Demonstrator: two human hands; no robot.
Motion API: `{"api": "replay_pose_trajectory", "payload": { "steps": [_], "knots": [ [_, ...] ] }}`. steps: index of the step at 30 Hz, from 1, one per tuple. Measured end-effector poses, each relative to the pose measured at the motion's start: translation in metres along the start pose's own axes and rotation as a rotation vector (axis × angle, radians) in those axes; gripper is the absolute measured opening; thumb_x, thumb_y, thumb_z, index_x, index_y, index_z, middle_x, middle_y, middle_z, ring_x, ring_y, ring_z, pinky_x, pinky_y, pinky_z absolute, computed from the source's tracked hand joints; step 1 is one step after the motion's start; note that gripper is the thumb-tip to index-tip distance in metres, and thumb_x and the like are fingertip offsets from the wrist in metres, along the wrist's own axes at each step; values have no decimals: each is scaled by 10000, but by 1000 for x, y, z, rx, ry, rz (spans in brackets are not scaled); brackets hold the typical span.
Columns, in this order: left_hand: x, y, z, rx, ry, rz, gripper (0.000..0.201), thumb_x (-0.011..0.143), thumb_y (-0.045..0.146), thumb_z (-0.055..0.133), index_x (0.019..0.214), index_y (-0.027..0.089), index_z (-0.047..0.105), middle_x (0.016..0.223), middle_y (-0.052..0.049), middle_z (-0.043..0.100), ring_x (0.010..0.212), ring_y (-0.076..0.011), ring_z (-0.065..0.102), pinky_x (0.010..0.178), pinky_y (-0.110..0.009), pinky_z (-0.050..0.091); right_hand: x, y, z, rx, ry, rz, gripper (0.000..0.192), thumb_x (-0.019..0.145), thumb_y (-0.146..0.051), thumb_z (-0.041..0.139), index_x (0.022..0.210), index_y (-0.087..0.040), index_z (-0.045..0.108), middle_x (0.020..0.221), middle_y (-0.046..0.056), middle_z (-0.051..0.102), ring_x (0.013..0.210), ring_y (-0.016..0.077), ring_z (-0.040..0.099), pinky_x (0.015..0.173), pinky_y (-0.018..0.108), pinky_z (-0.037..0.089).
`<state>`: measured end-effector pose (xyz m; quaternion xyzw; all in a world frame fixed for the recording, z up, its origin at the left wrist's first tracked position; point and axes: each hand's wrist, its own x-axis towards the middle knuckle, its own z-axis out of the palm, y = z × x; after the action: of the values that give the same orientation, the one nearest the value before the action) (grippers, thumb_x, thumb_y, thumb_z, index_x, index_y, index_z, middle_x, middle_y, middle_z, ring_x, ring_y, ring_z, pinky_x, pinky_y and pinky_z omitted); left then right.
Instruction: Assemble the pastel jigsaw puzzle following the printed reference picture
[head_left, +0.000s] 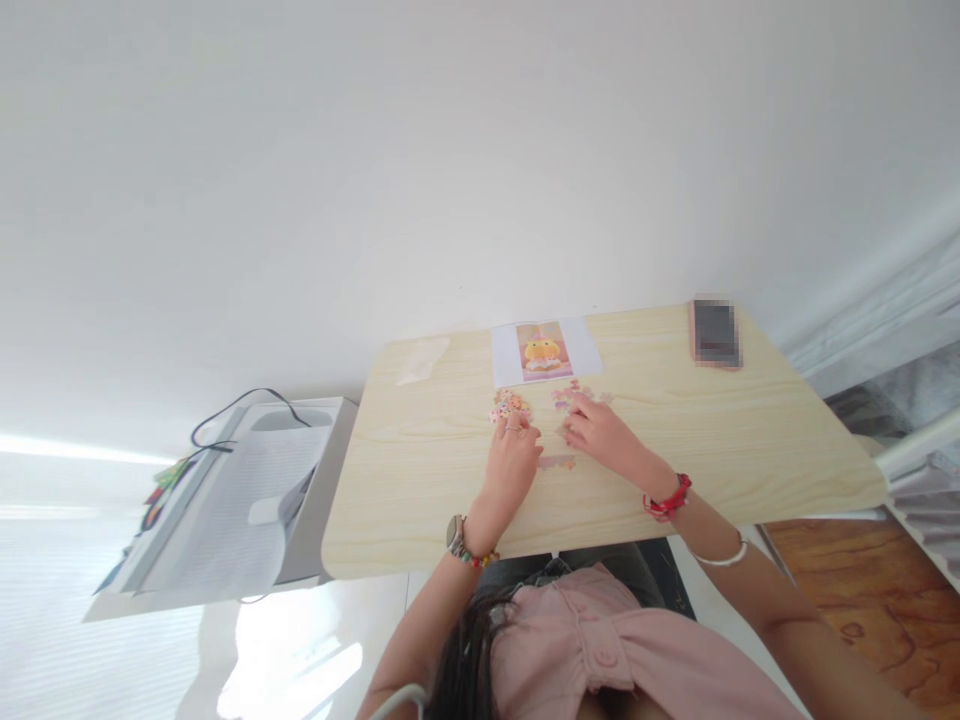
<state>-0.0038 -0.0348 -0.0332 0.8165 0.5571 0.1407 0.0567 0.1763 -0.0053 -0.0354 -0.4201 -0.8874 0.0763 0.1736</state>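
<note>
On the pale wooden desk [420,470], the left hand [512,462] rests fingers-down on a colourful cluster of joined jigsaw pieces [510,405]. The right hand [600,432] touches scattered pink loose pieces [568,396], apparently pinching nothing. A pink reference picture sheet [544,351] lies just beyond.

1. At frame centre I see my left hand [512,462] resting fingers-down on the wooden table [420,500], touching a colourful cluster of puzzle pieces [510,405].
2. My right hand [600,432] lies just beside it, fingertips on scattered pinkish pieces [571,395].
3. Above them lies a picture sheet [544,352]; a phone [715,333] sits upper right.
</note>
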Motion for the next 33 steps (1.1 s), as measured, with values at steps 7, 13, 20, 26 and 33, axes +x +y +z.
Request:
{"api": "replay_pose_trajectory", "payload": {
  "steps": [7,13,20,26,33],
  "knots": [
    [-35,30,0,-23,-109,55,241,764,203,569,1003,233,552,986,-64,454,919,-209,435,783,-357,425,-44,-8,1,-14,8,18,185,839,-186,442,878,-177,623,852,77,552,847,206,510,822,387,386],
    [-35,41,1,7,-158,52,226,803,245,518,1029,249,523,991,-58,450,912,-204,420,770,-345,413,-47,-12,10,-62,-10,58,175,840,-191,455,777,-164,616,847,85,550,855,212,496,788,376,388],
    [-33,42,5,42,-181,50,193,804,241,509,995,226,533,1006,-74,461,931,-224,418,759,-355,408,-48,-13,11,-101,-33,72,153,827,-184,477,769,-162,617,843,82,548,822,213,496,759,376,380],
    [-32,42,6,39,-182,59,235,801,239,511,1036,240,515,1007,-69,468,932,-220,423,758,-350,406,-49,-14,14,-91,-10,83,180,832,-194,472,744,-181,629,831,80,560,835,222,500,750,376,372],
    [-33,45,9,114,-185,96,297,810,211,474,1107,234,478,1021,-73,489,921,-230,440,726,-347,400,-49,-16,16,-61,6,131,196,829,-207,496,678,-199,621,774,50,570,798,197,509,736,347,371]
  ]
}}
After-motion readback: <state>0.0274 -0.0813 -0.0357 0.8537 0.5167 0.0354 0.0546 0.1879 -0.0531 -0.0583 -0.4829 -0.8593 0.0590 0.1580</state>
